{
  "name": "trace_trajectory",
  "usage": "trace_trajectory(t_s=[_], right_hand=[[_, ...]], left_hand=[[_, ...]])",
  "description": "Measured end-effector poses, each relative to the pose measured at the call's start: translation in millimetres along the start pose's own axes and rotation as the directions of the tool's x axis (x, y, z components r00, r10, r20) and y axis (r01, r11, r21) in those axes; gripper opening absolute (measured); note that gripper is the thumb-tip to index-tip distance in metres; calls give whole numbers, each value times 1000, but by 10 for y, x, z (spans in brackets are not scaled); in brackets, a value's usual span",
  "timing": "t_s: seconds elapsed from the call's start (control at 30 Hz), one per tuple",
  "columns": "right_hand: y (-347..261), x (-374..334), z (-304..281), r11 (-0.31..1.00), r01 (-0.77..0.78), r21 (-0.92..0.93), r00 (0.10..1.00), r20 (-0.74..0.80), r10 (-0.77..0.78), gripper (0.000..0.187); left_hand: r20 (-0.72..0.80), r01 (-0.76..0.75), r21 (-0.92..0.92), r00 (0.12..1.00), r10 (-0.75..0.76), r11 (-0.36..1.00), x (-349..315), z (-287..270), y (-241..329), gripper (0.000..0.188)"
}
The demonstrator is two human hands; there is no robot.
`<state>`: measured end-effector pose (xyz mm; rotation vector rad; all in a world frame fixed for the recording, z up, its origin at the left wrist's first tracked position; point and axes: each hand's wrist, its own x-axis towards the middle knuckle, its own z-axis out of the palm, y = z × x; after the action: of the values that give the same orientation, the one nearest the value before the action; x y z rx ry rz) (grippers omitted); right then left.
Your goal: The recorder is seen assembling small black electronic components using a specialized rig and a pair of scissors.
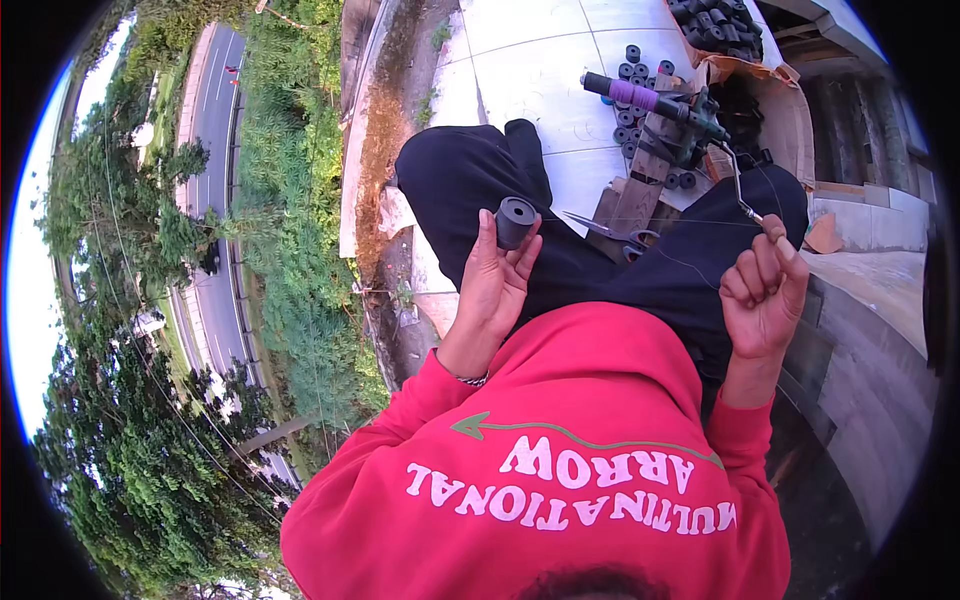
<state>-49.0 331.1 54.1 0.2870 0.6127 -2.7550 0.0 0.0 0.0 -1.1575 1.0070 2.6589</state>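
Observation:
My left hand (500, 265) is closed around a short black cylinder (516, 222) with a round hole in its end, holding it up above my left thigh. At the right, my right hand (762, 285) has its fingers curled, with the fingertips at the end of a bent metal crank rod (738, 178). The rod runs from a dark hand-cranked device (695, 125), which carries a purple-wrapped shaft (635, 95) pointing left. A thin thread stretches across my lap towards my right hand. Scissors (632, 240) lie between my legs, close to the wooden base (650, 160) under the device.
Several black cylinders (627, 118) stand on the pale tiled floor (525, 60) beyond the device. A box with more black pieces (715, 28) is at the far right, near a cardboard box (790, 120). A ledge (385, 130) runs along the left, with greenery and a road below.

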Motion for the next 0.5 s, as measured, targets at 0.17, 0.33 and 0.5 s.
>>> trace_trajectory(t_s=[0.17, 0.33, 0.5], right_hand=[[-58, -5, -26, 985, 98, 140, 995, 4, -99, 18], [-216, 19, -78, 968, 153, 198, 988, -16, -152, 18], [-336, 46, -157, 956, 192, 224, 981, -54, -185, 17]], left_hand=[[116, 181, 28, 976, -184, 983, 2, -164, 231, 51], [305, -102, 319, 952, 0, 942, -48, -88, 386, 35], [526, -399, 467, 843, 115, 789, 11, -159, 490, 45]])
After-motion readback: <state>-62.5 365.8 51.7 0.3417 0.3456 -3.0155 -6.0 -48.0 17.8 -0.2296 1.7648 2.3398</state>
